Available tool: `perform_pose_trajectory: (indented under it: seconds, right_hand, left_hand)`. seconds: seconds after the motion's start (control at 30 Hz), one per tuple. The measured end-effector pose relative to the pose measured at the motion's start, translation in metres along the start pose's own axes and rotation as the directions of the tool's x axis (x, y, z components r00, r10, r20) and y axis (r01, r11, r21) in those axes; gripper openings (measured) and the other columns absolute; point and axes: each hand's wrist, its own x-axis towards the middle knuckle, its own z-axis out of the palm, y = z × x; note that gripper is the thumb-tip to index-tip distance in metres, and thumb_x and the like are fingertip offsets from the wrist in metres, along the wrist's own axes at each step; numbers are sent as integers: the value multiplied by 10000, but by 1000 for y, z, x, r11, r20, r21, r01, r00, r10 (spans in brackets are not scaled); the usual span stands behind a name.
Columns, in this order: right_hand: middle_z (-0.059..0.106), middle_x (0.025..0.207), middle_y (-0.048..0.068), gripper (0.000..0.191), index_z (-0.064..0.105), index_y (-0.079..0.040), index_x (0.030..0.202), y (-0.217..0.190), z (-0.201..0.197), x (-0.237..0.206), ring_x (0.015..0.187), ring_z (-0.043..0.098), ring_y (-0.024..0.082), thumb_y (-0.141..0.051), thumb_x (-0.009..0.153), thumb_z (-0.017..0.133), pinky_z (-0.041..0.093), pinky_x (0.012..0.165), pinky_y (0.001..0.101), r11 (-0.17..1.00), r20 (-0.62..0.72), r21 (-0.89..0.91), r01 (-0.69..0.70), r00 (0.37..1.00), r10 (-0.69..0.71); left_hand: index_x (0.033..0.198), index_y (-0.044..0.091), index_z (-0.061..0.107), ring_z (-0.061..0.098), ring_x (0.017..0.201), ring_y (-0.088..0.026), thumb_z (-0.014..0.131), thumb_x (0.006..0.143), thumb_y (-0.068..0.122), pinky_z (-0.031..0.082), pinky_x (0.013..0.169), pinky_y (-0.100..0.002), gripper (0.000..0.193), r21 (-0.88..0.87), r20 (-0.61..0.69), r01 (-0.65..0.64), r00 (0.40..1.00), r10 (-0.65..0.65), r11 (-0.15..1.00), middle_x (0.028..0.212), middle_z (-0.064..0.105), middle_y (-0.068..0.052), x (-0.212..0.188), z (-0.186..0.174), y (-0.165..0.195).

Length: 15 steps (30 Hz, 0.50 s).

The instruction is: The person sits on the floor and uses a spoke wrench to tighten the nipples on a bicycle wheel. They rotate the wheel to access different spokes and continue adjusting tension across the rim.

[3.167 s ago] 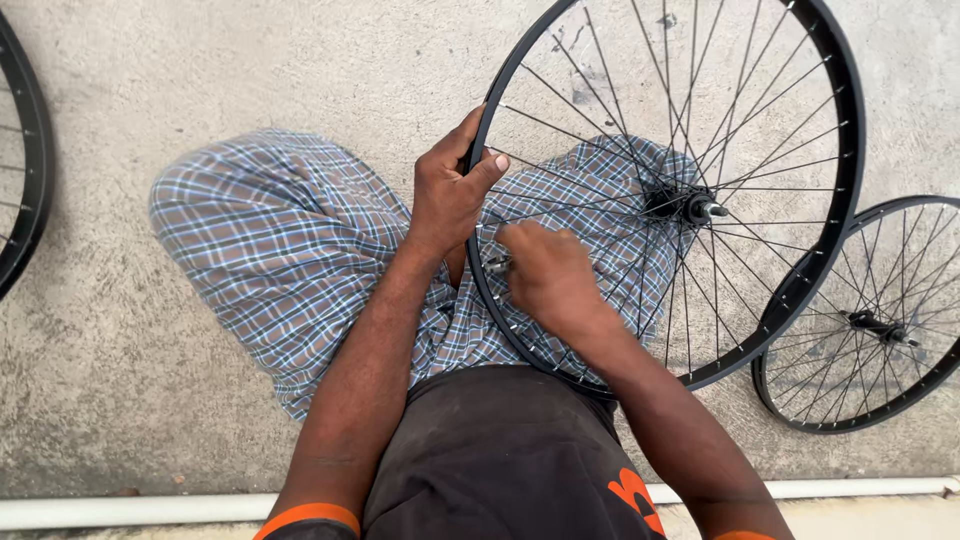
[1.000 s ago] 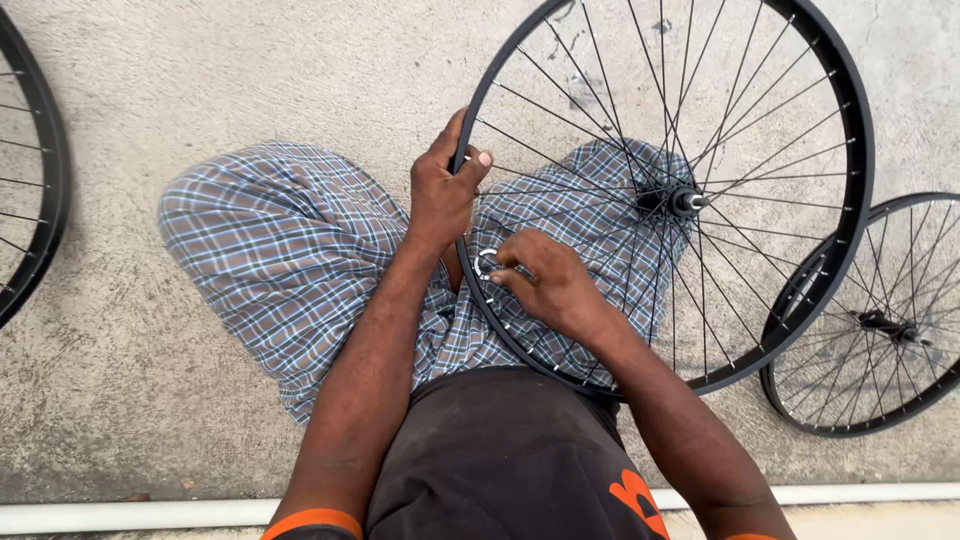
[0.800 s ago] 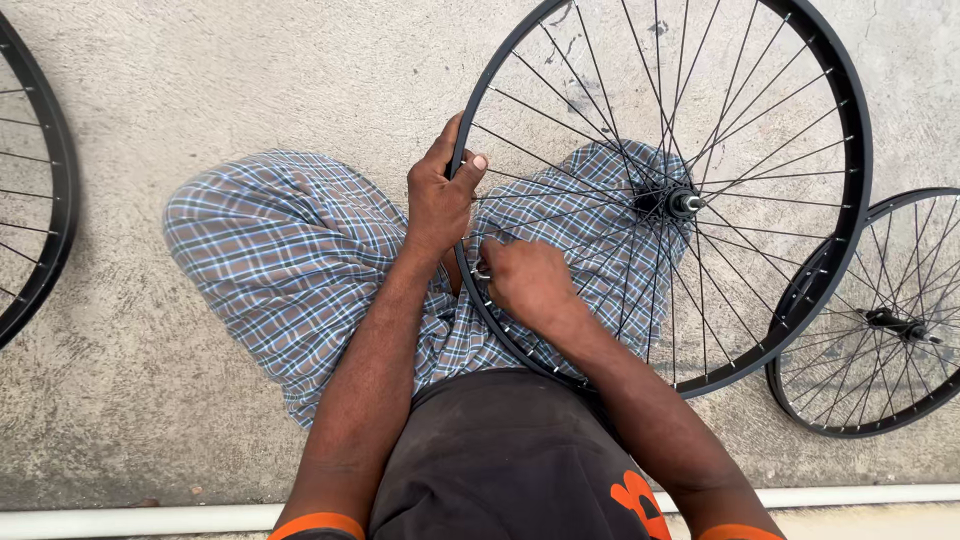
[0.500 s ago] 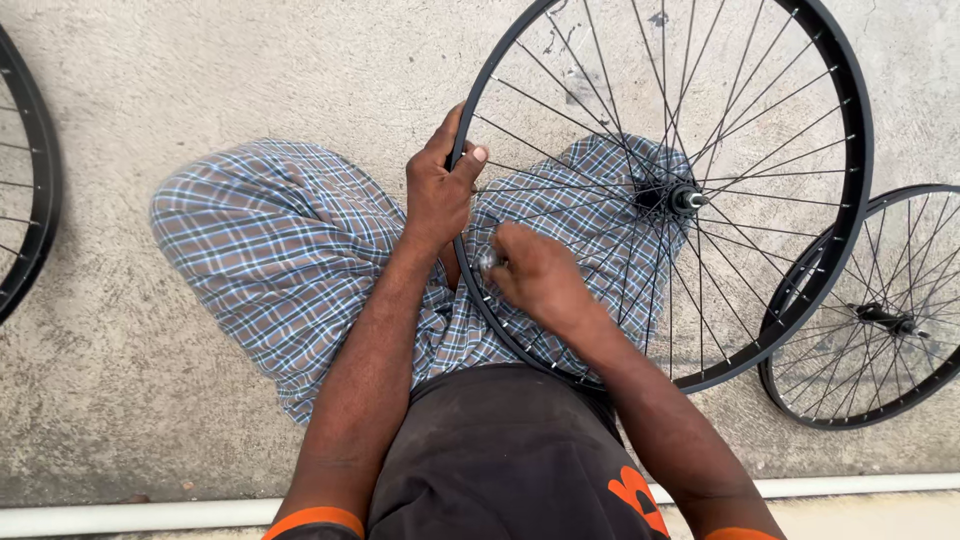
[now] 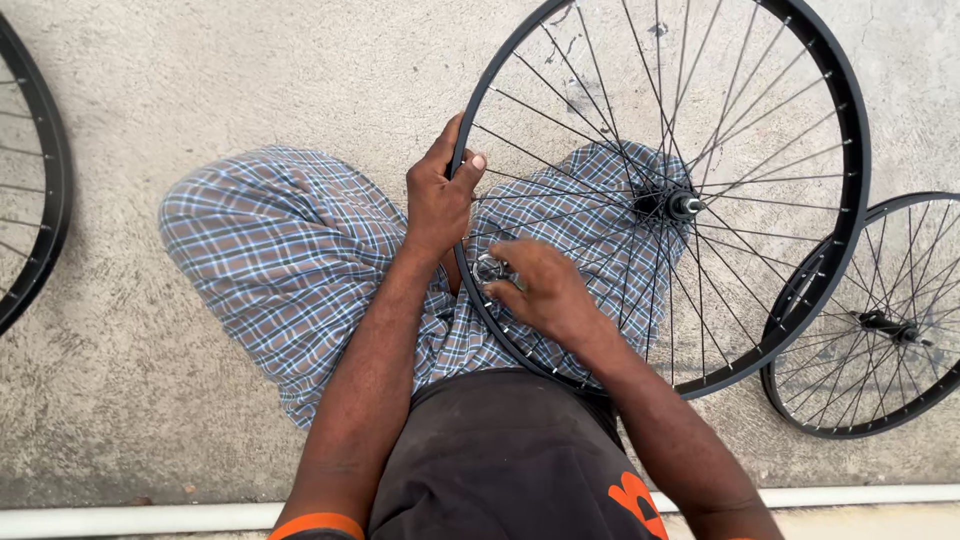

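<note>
Spoke work on the wheel in your lap

Your left hand grips the wheel rim; right hand pinches a small metal tool at a spoke. Likely risks: tool slipping off, rim rolling off your knees onto the concrete floor

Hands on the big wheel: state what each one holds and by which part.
The left hand grips the large spoked wheel by its black rim. The right hand pinches a small metal tool against the rim's inner side.

No packages, labels, signs, screens.
</note>
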Motion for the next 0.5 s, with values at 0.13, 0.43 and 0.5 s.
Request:
perform_pose_trajectory:
  seconds: [0.13,0.43,0.5]
  right_hand:
    - [729,972,131,305,663,-66,1129,-15,9,26,843,707,324,-103,829,708,552,765,456,897,278,-349,-272,884,377]
    - [652,1020,160,196,590,-69,942,-1,-7,11,939,655,294,-153,905,763,526,828,456,983,158,-169,68,987,-41]
    - [643,1177,164,189,567,-64,1019,2,-7,7,1070,650,305,-117,953,736,524,934,468,965,-58,-138,224,970,-234]
  left_hand:
    - [1556,42,459,521,679,-37,647,1024,150,462,573,-230,575,-62,41,148,988,-146,987,831,584,22,2,-2,0]
    - [1560,37,486,503,659,-44,661,1008,134,458,544,-234,587,-116,41,166,986,-162,979,845,566,7,8,1,5]
    - [1540,41,493,555,664,-33,657,1002,150,495,544,-231,573,-100,57,162,986,-157,982,861,609,21,21,-2,10]
